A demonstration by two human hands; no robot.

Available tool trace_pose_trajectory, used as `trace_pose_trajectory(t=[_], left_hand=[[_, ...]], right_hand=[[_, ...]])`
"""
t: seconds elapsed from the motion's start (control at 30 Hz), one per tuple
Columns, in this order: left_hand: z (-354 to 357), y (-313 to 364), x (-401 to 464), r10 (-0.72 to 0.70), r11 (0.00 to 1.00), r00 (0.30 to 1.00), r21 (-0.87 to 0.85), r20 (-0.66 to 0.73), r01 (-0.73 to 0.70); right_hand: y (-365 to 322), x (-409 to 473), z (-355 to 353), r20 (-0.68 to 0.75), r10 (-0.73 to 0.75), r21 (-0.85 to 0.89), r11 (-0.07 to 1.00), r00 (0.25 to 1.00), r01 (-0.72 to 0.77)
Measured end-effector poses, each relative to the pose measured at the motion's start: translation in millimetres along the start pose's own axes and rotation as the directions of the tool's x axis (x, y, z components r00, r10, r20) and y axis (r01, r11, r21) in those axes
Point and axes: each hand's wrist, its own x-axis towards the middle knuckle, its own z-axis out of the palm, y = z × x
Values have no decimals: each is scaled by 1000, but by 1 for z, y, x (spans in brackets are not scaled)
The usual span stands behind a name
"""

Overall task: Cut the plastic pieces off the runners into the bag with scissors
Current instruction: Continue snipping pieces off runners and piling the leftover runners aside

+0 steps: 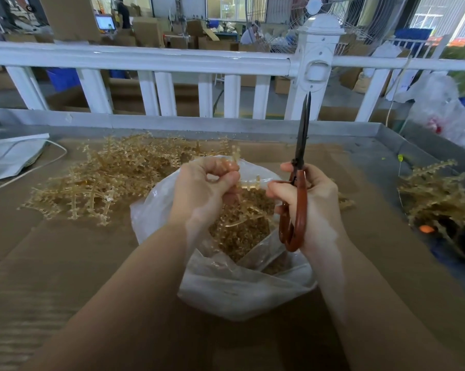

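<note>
Runners point(248, 183) of amber plastic sit curled in our left hand point(207, 188), fingers closed round them over the open clear bag point(226, 287) at the table's centre — cut pieces point(242, 236) fill it. Our right hand point(309, 199) grips the red-handled scissors point(298, 188), blades together, pointing to twelve o'clock. More runners lie heaped point(103, 178) at ten o'clock on the brown cardboard point(65, 263) — another pile point(437, 194) at three o'clock.
</note>
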Motion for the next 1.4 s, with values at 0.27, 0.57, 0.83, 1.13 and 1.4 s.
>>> trace_pose_trajectory(t=[0.27, 0.57, 0.83, 1.13, 1.4], left_hand=[[6, 31, 15, 272, 954, 955, 102, 117, -284], [-8, -2, 18, 221, 972, 942, 21, 253, -233], [-11, -38, 13, -11, 999, 956, 40, 293, 0], [-8, -59, 2, -100, 962, 991, -247, 89, 120], [-5, -58, 5, -202, 864, 976, -455, 78, 215]], right_hand=[[-3, 5, -1, 47, -49, 29, 998, 998, 48], [3, 16, 9, 2, 52, 255, 966, 999, -51], [16, 15, 10, -75, 61, 56, 997, 995, -56], [18, 18, 12, -79, 38, -27, 999, 996, -40], [18, 15, 13, -8, -1, -74, 997, 1000, 1]])
